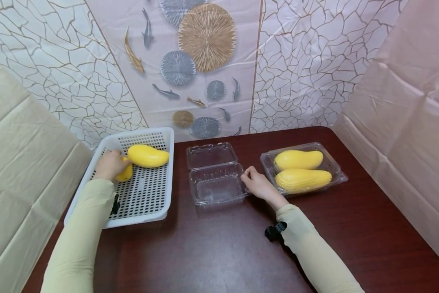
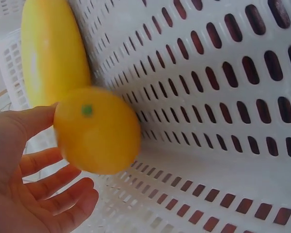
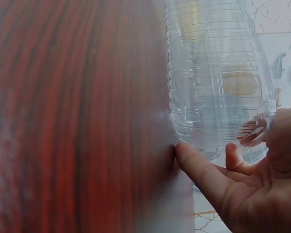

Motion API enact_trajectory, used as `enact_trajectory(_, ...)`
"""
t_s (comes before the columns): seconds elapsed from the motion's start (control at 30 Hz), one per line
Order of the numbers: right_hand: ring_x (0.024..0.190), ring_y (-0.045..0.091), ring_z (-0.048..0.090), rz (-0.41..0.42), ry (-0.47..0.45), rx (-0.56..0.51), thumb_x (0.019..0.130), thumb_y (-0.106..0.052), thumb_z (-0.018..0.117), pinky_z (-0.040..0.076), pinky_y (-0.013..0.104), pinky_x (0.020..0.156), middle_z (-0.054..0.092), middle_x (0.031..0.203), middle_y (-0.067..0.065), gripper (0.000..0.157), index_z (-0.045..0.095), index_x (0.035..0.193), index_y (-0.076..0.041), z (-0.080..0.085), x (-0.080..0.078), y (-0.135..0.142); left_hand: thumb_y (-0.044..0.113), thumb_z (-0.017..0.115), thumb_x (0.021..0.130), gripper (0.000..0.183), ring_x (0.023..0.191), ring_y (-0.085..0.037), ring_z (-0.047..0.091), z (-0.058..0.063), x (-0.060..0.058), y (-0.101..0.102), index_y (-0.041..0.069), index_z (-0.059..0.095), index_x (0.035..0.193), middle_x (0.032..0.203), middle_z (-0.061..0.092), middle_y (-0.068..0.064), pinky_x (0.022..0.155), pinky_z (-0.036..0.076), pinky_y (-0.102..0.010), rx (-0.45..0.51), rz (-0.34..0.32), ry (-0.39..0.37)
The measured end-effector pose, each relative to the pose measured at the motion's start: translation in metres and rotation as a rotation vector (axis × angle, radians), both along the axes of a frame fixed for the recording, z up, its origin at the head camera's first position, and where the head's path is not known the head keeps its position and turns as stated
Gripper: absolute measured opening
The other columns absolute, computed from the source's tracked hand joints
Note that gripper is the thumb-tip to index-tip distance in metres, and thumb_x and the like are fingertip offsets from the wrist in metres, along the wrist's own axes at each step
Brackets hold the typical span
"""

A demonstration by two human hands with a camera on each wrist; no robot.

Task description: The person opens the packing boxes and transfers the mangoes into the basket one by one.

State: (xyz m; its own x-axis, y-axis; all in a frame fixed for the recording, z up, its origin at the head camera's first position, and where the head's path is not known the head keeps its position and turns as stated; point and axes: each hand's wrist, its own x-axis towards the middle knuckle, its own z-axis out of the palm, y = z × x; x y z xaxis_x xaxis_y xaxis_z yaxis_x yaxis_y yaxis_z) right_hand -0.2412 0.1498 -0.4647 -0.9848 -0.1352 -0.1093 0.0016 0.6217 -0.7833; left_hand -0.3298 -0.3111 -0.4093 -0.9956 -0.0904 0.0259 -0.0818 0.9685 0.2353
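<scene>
My left hand point(image 1: 110, 165) reaches into a white perforated basket point(image 1: 169, 179) and grips a yellow mango point(image 1: 125, 173). In the left wrist view this mango point(image 2: 98, 133) shows end-on, its green stem spot facing the camera, with the thumb at its edge and fingers partly behind it. Beside it in the basket lies a second mango point(image 1: 147, 156). At the middle of the table, a clear plastic clamshell box point(image 1: 219, 185) stands with its lid folded back. My right hand point(image 1: 257, 184) holds the box's right end, thumb low against the box wall point(image 3: 213, 97) and fingertips nearer the rim.
To the right, another clear clamshell box point(image 1: 338, 173) contains two yellow mangoes point(image 1: 302, 181). It sits close behind the right hand. The dark red wooden table point(image 1: 212, 252) meets patterned sheeting point(image 1: 204, 101) at the back and plain sheeting on both sides.
</scene>
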Motion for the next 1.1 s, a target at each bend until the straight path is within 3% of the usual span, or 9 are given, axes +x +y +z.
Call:
enact_trajectory(0.1, 0.067, 0.02, 0.053, 0.005, -0.002, -0.002, 0.103, -0.025, 0.042, 0.042, 0.032, 0.066, 0.056, 0.075, 0.006, 0.016, 0.043, 0.102, -0.008, 0.001, 0.001, 0.0, 0.027, 0.059, 0.098, 0.062, 0.117, -0.053, 0.049, 0.003, 0.001, 0.001, -0.018, 0.044, 0.138, 0.13, 0.048, -0.04, 0.099, 0.043, -0.062, 0.011, 0.004, 0.004)
enact_trajectory(0.3, 0.067, 0.019, 0.054, 0.008, 0.005, -0.004, 0.104, -0.024, 0.041, 0.042, 0.031, 0.066, 0.056, 0.074, 0.006, 0.017, 0.043, 0.102, -0.008, 0.001, 0.001, 0.0, 0.022, 0.057, 0.1, 0.057, 0.116, -0.05, 0.051, 0.012, 0.003, 0.01, -0.016, 0.043, 0.14, 0.131, 0.048, -0.038, 0.096, 0.046, -0.06, 0.053, 0.027, 0.003)
enact_trajectory(0.43, 0.067, 0.019, 0.054, 0.007, 0.009, -0.002, 0.103, -0.024, 0.042, 0.042, 0.031, 0.066, 0.056, 0.074, 0.006, 0.016, 0.043, 0.102, -0.008, 0.0, 0.001, 0.0, 0.02, 0.058, 0.102, 0.055, 0.119, -0.05, 0.05, 0.023, 0.004, 0.019, -0.014, 0.043, 0.141, 0.134, 0.047, -0.038, 0.098, 0.045, -0.06, 0.059, 0.005, 0.01)
enact_trajectory(0.6, 0.067, 0.02, 0.054, 0.014, 0.015, -0.003, 0.103, -0.024, 0.041, 0.043, 0.032, 0.065, 0.057, 0.074, 0.006, 0.017, 0.043, 0.103, -0.008, 0.001, 0.001, 0.001, 0.024, 0.056, 0.103, 0.055, 0.119, -0.05, 0.05, 0.04, 0.004, 0.033, -0.013, 0.044, 0.141, 0.136, 0.047, -0.037, 0.097, 0.045, -0.06, 0.095, -0.055, 0.034)
enact_trajectory(0.77, 0.067, 0.019, 0.054, 0.009, 0.012, -0.004, 0.103, -0.025, 0.042, 0.042, 0.031, 0.065, 0.056, 0.073, 0.006, 0.017, 0.044, 0.103, -0.009, 0.0, 0.002, -0.001, 0.027, 0.056, 0.103, 0.055, 0.118, -0.05, 0.053, 0.067, 0.01, 0.051, -0.009, 0.046, 0.142, 0.138, 0.049, -0.034, 0.095, 0.046, -0.061, 0.23, -0.143, 0.112)
enact_trajectory(0.97, 0.068, 0.02, 0.055, 0.01, 0.0, -0.008, 0.103, -0.025, 0.042, 0.042, 0.031, 0.066, 0.057, 0.075, 0.007, 0.017, 0.043, 0.103, -0.008, -0.001, 0.001, -0.001, 0.028, 0.059, 0.101, 0.05, 0.111, -0.045, 0.058, 0.101, 0.028, 0.085, -0.004, 0.053, 0.139, 0.133, 0.056, -0.029, 0.091, 0.048, -0.058, 0.287, -0.258, 0.241)
enact_trajectory(1.1, 0.071, 0.021, 0.056, 0.014, 0.003, -0.003, 0.103, -0.026, 0.04, 0.043, 0.033, 0.068, 0.058, 0.078, 0.007, 0.018, 0.043, 0.103, -0.009, -0.001, 0.001, -0.001, 0.025, 0.062, 0.1, 0.046, 0.11, -0.043, 0.059, 0.111, 0.042, 0.111, -0.003, 0.057, 0.135, 0.13, 0.06, -0.027, 0.093, 0.047, -0.055, 0.324, -0.338, 0.309)
